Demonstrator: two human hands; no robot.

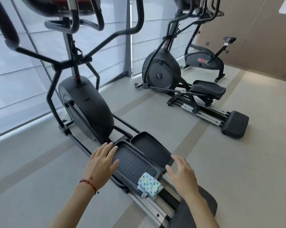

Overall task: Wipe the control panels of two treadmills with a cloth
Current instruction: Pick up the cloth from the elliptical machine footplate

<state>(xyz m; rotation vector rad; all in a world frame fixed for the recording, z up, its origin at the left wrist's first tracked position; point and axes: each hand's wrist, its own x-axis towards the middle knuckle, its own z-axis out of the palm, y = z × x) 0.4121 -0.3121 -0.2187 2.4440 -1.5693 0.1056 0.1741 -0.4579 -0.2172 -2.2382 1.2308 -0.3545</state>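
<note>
The cloth [150, 185] lies folded on the near pedal [134, 163], parked within reach. Left hand [101, 160] and right hand [182, 173] hover either side, fingers spread, holding nothing, likely about to pick it up.

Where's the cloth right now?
The folded dotted cloth lies low in the head view, on the near end of the closest machine's left foot pedal, between the open left hand and right hand; neither touches it.

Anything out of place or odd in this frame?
Only the folded dotted cloth: it lies on the near end of a pedal, not in either hand. The left hand and right hand are open.
</note>
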